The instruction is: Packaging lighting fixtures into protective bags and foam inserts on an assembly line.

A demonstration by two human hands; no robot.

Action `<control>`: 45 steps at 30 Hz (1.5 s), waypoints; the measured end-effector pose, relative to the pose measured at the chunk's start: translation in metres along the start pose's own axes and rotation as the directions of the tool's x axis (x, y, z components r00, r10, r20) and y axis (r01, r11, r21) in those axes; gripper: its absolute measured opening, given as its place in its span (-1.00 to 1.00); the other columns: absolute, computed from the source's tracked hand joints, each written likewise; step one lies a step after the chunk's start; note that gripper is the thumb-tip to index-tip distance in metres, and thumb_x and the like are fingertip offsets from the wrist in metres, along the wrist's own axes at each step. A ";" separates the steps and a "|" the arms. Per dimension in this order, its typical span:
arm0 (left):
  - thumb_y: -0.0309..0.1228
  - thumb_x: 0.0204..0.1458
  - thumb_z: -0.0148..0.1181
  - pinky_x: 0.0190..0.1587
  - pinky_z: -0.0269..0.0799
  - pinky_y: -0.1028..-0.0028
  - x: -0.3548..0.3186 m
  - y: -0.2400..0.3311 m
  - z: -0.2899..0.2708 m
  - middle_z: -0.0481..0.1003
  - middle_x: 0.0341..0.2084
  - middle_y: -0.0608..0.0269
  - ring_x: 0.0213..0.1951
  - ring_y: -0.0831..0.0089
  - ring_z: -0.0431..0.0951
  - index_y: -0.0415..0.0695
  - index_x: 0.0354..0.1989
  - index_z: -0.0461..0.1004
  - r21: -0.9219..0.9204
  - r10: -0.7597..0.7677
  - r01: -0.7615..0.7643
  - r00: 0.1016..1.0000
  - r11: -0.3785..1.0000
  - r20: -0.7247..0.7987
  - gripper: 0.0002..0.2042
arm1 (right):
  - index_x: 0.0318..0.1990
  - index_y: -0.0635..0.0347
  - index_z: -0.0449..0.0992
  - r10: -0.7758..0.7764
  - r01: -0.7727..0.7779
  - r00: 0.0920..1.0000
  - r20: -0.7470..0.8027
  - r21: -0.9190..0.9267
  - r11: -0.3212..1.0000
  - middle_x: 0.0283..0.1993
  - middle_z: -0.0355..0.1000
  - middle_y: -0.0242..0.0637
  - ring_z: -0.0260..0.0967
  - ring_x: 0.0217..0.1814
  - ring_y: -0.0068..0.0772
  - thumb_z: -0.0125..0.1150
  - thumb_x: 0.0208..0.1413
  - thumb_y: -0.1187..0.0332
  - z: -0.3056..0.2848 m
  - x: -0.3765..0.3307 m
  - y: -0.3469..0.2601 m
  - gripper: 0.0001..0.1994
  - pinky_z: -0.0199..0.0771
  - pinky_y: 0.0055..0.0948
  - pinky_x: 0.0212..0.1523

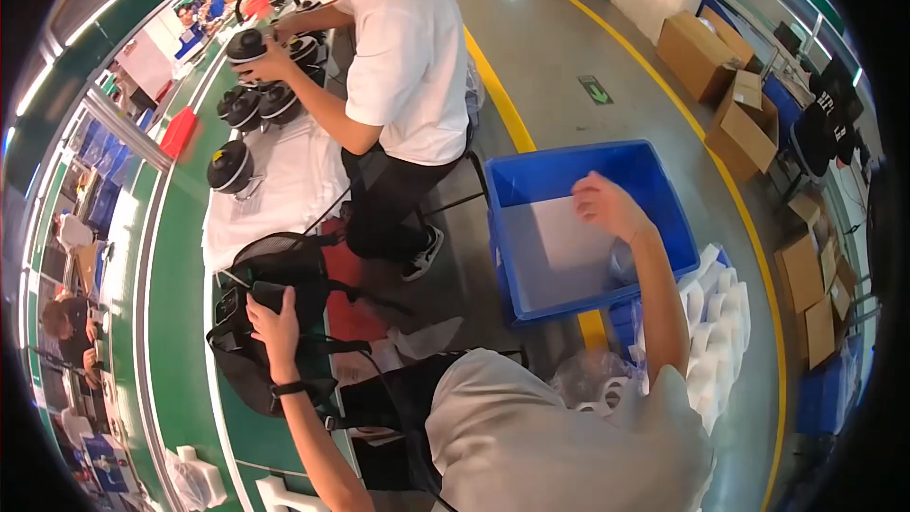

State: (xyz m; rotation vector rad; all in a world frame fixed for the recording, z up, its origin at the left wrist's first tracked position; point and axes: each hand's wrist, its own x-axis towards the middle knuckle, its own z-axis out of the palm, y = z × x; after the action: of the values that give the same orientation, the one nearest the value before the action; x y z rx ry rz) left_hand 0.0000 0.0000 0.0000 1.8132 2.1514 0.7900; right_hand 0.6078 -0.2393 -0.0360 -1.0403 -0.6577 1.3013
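My left hand point(273, 327) grips a black strapped device point(275, 270) that rests at the edge of the green work table point(180, 322). A dark band sits on that wrist. My right hand point(607, 207) reaches out over a blue plastic bin point(664, 199) on the floor, fingers curled and loosely closed; I cannot tell whether it holds anything. The bin's bottom looks pale and bare. My grey-sleeved shoulder fills the lower middle.
A person in a white shirt point(408, 57) sits on a stool at the table and handles round black devices point(248, 104) on a white cloth. White foam pieces point(711, 322) are stacked to my right. Cardboard boxes point(739, 123) line the far side beyond a yellow floor line.
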 end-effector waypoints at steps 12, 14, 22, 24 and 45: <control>-0.11 0.19 0.24 0.45 -0.19 -0.08 -0.122 0.058 -0.034 -0.01 0.44 -0.20 0.47 -0.04 -0.04 -0.29 0.47 -0.07 0.227 0.327 -0.258 0.876 0.939 -0.355 -0.16 | 0.27 0.28 0.32 -0.280 -0.972 0.194 -0.940 -0.224 0.076 0.25 0.30 0.27 0.26 0.34 0.20 0.21 0.12 0.11 -0.318 -0.108 0.227 -0.38 0.37 -0.04 0.25; -0.17 0.23 0.20 0.49 -0.20 0.08 -0.130 0.064 -0.038 -0.01 0.46 -0.10 0.48 0.03 -0.02 -0.26 0.48 -0.06 0.097 0.271 -0.254 0.867 0.962 -0.419 -0.22 | 0.33 0.21 0.35 -0.095 -0.969 0.247 -0.964 -0.243 -0.049 0.26 0.36 0.14 0.34 0.29 -0.01 0.23 0.09 0.19 -0.332 -0.122 0.219 -0.37 0.38 -0.25 0.23; -0.18 0.25 0.15 0.47 -0.11 0.09 -0.177 0.070 -0.047 0.06 0.45 -0.01 0.47 0.10 0.04 -0.16 0.48 0.00 0.066 0.125 -0.106 0.884 0.992 -0.451 -0.29 | 0.33 0.14 0.38 -0.252 -0.380 0.583 -0.772 -0.534 0.755 0.24 0.41 -0.05 0.38 0.19 -0.25 0.23 0.04 0.37 -0.152 -0.116 0.165 -0.38 0.35 -0.42 0.17; -0.22 0.25 0.15 0.45 -0.06 0.12 -0.187 0.071 -0.052 0.11 0.44 -0.02 0.44 0.09 0.11 -0.21 0.47 0.03 0.088 0.160 -0.134 0.878 0.987 -0.451 -0.31 | 0.33 0.14 0.38 -0.228 -0.368 0.661 -0.715 -0.574 0.732 0.24 0.40 -0.05 0.37 0.20 -0.25 0.23 0.04 0.37 -0.150 -0.097 0.171 -0.38 0.34 -0.41 0.18; -0.47 0.16 0.18 0.24 0.28 0.27 -0.260 0.018 -0.107 0.36 0.22 0.11 0.15 0.32 0.44 -0.16 0.41 0.14 -0.231 -0.167 0.072 0.890 0.970 -0.425 -0.38 | 0.35 0.09 0.32 -0.117 0.491 0.871 0.478 -0.830 0.266 0.28 0.33 -0.07 0.26 0.30 -0.17 0.15 0.08 0.22 0.012 0.142 0.150 -0.38 0.21 -0.24 0.28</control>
State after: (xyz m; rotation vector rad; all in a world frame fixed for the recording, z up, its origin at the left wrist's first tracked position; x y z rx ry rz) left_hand 0.0186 -0.2762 0.0534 1.4825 2.2996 1.4551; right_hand 0.5574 -0.1065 -0.1866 -1.5018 -1.9701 0.6118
